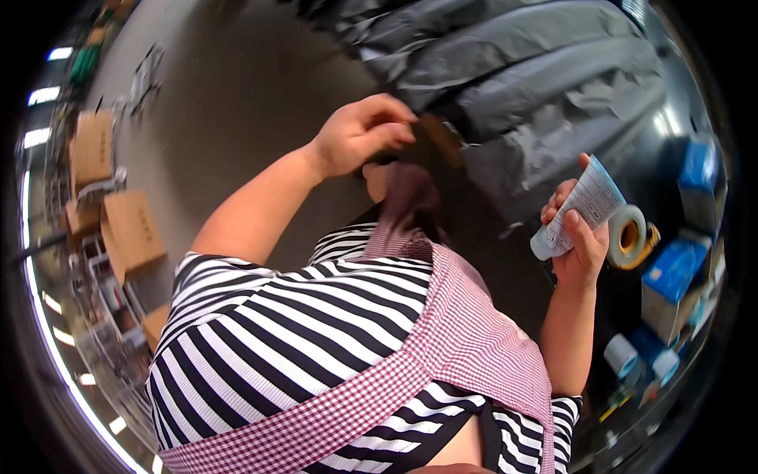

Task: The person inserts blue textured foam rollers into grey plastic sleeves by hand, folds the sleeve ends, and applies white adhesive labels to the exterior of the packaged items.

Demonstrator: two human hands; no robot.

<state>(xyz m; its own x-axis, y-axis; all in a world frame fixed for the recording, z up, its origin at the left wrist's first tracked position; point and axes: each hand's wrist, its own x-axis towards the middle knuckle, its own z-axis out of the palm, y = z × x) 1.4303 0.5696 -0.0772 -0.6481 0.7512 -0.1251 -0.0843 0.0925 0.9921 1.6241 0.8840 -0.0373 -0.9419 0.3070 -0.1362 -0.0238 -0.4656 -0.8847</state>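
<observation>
A: Labels first. The right hand (580, 237) has its fingers wrapped around a white strip of printed paper labels (580, 207), thumb pressed across the front, so it is closed on them. Just beside that hand sits a roll of tape with a yellowish core (629, 235).

B: And the other hand?

A: The left hand (359, 136) is up by the grey plastic mailing bags (505, 71) heaped ahead of the person. Its fingertips are pinched narrow at a small brown piece (440, 136) by the edge of the nearest bag; whether they truly grip it I cannot tell.

B: How would you do this bit well?

A: I judge it best to keep the pinch low and firm at the bag's edge, and hold the labels flat so they don't curl or stick to each other.

B: What else is about?

A: Blue and white cartons (671, 280) at the right, more tape rolls (624, 354) below them, brown cardboard boxes (130, 229) on the grey floor (237, 95) at the left.
</observation>
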